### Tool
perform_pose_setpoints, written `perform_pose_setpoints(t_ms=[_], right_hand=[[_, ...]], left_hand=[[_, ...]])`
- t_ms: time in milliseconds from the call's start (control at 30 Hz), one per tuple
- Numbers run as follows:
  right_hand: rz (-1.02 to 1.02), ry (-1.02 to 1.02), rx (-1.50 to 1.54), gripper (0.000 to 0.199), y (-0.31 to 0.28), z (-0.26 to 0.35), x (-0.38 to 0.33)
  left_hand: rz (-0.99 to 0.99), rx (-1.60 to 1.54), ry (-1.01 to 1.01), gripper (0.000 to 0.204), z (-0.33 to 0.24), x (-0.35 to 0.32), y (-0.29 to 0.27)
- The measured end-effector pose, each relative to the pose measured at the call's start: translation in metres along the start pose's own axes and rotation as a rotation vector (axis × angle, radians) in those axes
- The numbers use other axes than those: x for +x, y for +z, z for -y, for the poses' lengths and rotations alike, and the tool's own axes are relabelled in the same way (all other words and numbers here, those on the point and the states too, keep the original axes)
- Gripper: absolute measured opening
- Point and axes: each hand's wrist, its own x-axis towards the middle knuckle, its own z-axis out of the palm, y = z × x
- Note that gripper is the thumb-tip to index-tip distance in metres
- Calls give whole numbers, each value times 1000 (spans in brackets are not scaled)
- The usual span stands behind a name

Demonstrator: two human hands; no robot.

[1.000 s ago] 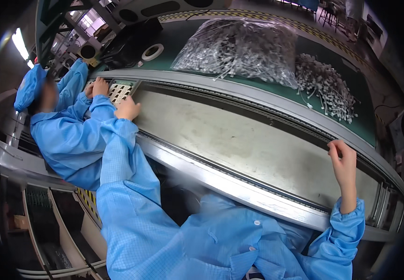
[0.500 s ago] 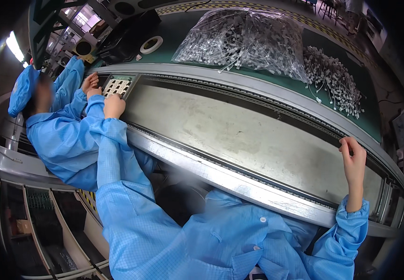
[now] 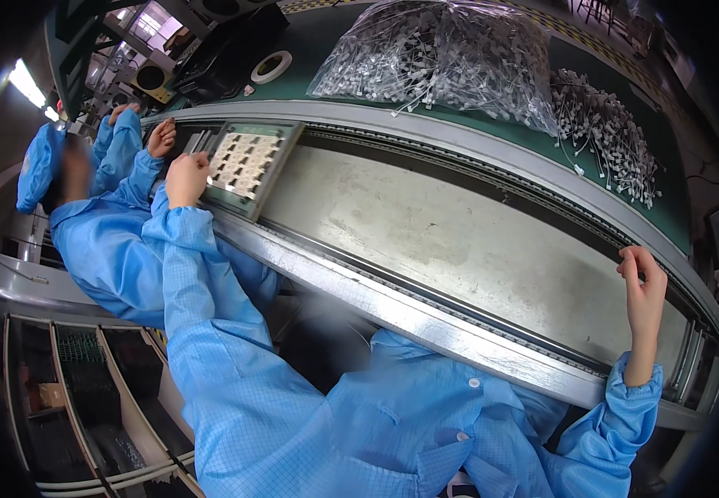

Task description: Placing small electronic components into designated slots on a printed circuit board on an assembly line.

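On the left end of the conveyor lies a green-edged panel (image 3: 273, 159) bearing several cream pieces with dark patches. Beside its left edge is my left hand (image 3: 187, 179), its fingers curled in; whether anything is in them is hidden. My right hand (image 3: 645, 286) hovers over the right end of the conveyor, close to its far rail, fingers bent inward and nothing visible in them. Between my hands runs the bare metal bed (image 3: 459, 249) of the conveyor.
Beyond the far rail (image 3: 459, 137) a green bench holds a clear bag of white-ended cables (image 3: 442, 62), a loose cable pile (image 3: 608, 137), a tape roll (image 3: 271, 66) and a black bin (image 3: 231, 62). A co-worker in blue (image 3: 110, 241) sits left, one hand (image 3: 162, 137) near the panel. Lower left stands a divided rack (image 3: 119, 373).
The panel has moved right along the conveyor, and more of it shows. My left hand has shifted slightly left, now beside its left edge. The co-worker's hands have drawn away from it.
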Motion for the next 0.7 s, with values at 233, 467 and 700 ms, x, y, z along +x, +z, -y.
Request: perform_pose_setpoints(t_ms=[233,467,700], right_hand=[[21,1,-8,20,-4,3,1],[-64,1,-8,19,-11,7,-8],[-21,-79,-73,17,-4,19,12]], left_hand=[[131,75,-35,35,-52,29,-6],[390,110,305,47,-81,67,52],[649,-674,-83,66,-123,11,26]])
